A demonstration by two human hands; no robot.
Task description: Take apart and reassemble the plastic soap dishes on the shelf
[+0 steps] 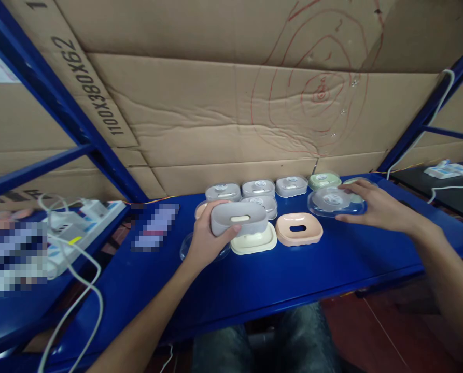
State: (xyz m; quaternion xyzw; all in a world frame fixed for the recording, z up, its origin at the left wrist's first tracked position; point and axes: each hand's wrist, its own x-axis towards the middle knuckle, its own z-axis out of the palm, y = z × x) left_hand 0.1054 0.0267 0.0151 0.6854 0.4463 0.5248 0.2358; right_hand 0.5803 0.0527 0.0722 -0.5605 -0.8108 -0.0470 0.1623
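My left hand [208, 235] is closed around a grey oval soap dish [239, 212], held tilted above the table with its slot facing me. Below it lies a cream soap dish piece [254, 242], and partly behind my wrist is a clear plastic lid [186, 248]. To the right sits a peach soap dish part [293, 235] with an oval hole. My right hand [375, 207] has its thumb and fingers around the right side of another clear lid [324, 202]. Another clear-covered piece behind the right hand is partly hidden.
Several grey soap dishes with clear lids [258, 187] and a green one [324, 180] stand in rows along the cardboard wall [200, 103]. On the blue table [278, 274] lies a blurred-out phone-like item [156, 228]. Power strips [95, 223] and white cables are at the left.
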